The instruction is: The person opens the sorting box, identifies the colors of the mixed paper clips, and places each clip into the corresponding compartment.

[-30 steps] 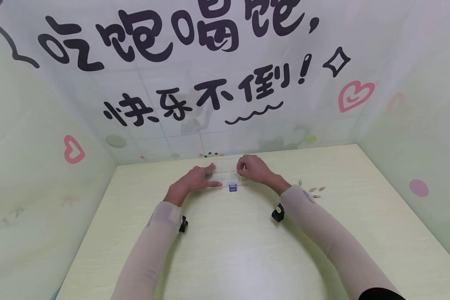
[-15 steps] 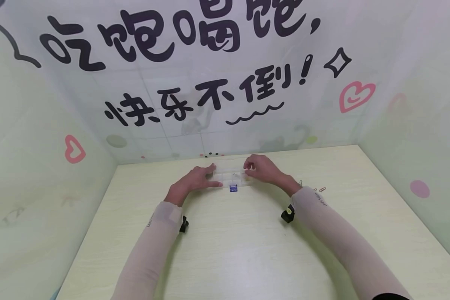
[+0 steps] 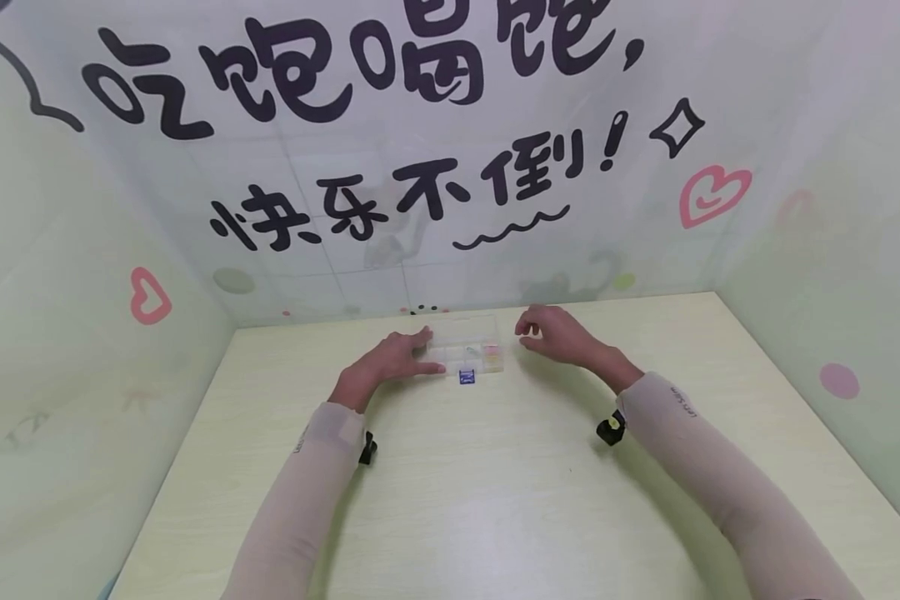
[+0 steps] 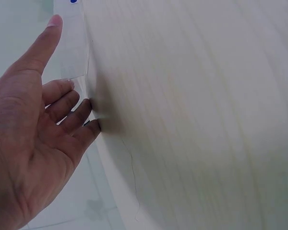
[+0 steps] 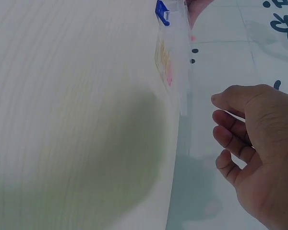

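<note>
A clear plastic compartment box with a blue latch stands at the back of the table, its transparent lid folded back toward the wall. Small pink and yellow pieces show in its right-hand compartments. My left hand holds the box's left end, thumb along the front and fingers behind. In the left wrist view its fingertips rest at the box's end. My right hand hovers just right of the box, fingers loosely curled with nothing between them.
Light wood table spreads toward me. A printed curtain with black lettering closes off the back, and pale side walls stand left and right. My right forearm covers the part of the table where loose paper clips lay.
My right hand has moved right, away from the box, uncovering its right-hand compartments. The loose paper clips are now hidden by my right arm. My left hand stays on the box.
</note>
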`<state>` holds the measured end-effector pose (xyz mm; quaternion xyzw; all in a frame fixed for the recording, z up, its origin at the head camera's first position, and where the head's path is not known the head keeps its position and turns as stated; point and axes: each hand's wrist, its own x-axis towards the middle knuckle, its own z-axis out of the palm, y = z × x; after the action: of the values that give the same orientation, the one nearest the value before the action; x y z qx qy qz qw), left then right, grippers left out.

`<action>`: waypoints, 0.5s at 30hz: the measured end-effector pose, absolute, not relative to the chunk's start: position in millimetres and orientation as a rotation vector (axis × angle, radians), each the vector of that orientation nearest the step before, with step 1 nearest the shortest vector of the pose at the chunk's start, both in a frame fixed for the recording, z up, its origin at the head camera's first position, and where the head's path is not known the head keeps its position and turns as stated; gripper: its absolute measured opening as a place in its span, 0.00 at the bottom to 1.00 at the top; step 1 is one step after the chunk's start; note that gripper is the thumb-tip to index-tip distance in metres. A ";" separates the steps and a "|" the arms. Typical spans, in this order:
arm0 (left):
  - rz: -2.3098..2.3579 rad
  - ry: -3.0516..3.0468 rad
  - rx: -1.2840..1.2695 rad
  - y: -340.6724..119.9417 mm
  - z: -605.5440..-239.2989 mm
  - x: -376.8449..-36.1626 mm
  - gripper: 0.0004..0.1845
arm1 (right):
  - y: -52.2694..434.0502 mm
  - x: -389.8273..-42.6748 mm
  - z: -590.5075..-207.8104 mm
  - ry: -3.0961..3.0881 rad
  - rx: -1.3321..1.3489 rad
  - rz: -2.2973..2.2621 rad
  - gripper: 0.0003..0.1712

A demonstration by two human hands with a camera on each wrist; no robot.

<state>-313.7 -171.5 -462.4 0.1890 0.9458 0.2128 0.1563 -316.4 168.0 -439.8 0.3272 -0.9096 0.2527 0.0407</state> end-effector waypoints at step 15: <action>0.610 2.715 0.568 -172.3 -463.2 -312.1 0.53 | 216.3 -305.1 -439.4 -2.852 1.064 0.747 0.08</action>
<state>-312.1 -172.3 -463.2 0.1978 0.9451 0.2123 0.1502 -305.1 216.3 -439.4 0.3393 -0.9100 0.2384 0.0034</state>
